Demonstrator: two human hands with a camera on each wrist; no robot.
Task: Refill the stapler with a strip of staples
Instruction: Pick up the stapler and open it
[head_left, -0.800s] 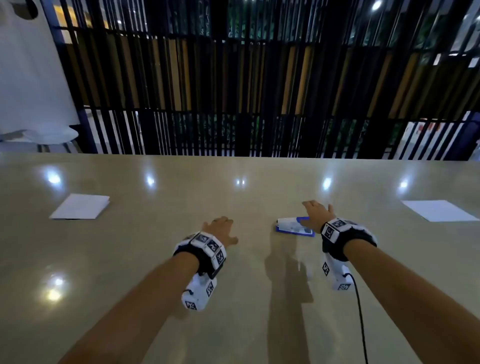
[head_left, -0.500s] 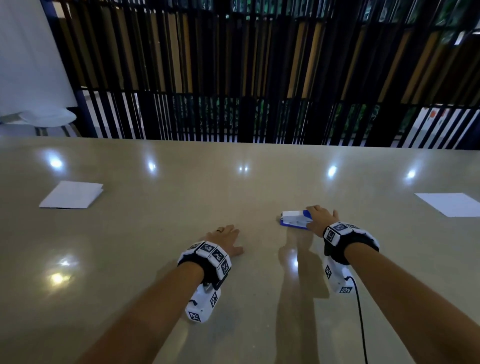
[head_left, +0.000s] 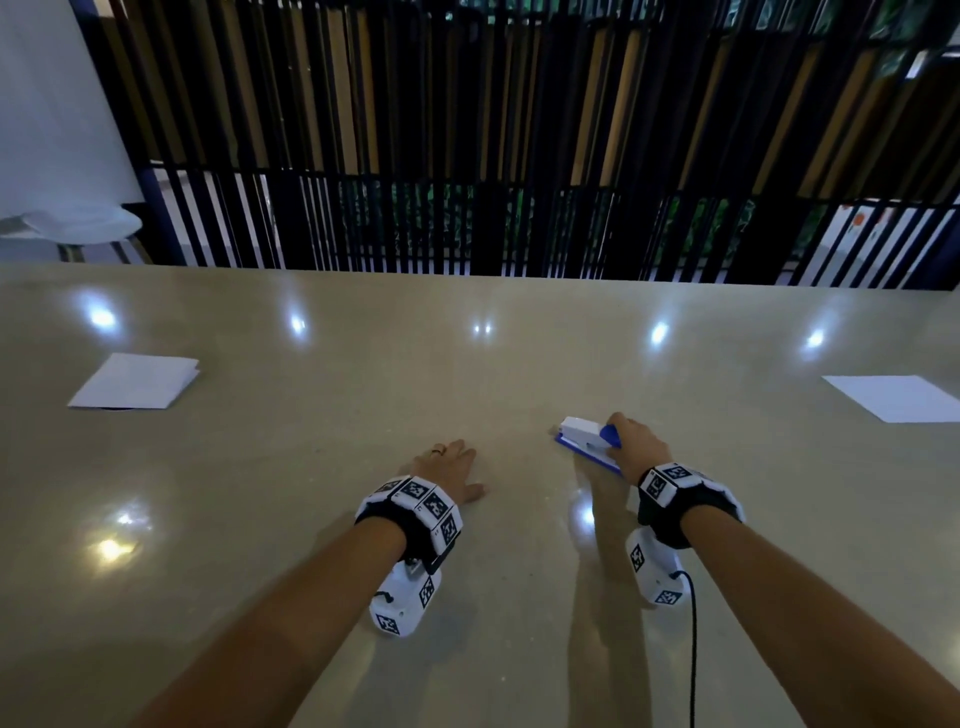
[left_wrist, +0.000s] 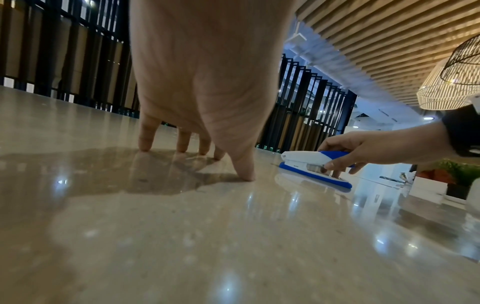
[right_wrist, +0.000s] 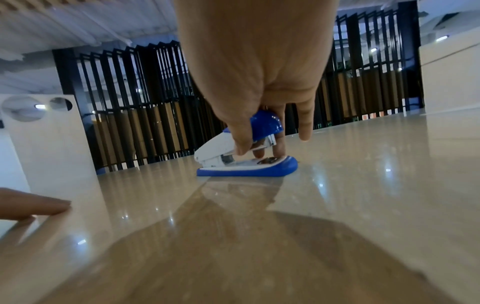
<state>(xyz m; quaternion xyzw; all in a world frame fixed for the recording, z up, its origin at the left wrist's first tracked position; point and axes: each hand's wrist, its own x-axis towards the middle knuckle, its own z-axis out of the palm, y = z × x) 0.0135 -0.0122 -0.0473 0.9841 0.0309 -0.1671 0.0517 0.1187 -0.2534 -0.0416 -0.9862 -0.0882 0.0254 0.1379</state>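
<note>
Right hand clamps the rear of the blue-and-white stapler on the bench: thumb on the near side, fingers curled down the far side, little finger stretched out w/ its tip at the bench surface. In the left wrist view the stapler has its base flat on the bench, top arm raised a little at the front, nose pointing away from the gripping hand. Right forearm reaches in from lower right, wrist raised over the stapler's back end.

Left hand holds nothing; it stands on its fingertips and thumb, palm arched clear of the bench, fingers spread and near straight. It sits just left of the stapler, not touching it. Left forearm comes in from lower left, roughly parallel to the right.

A folded paper lies well off to the left, a flat sheet well off to the right. Slatted screen behind the bench.
</note>
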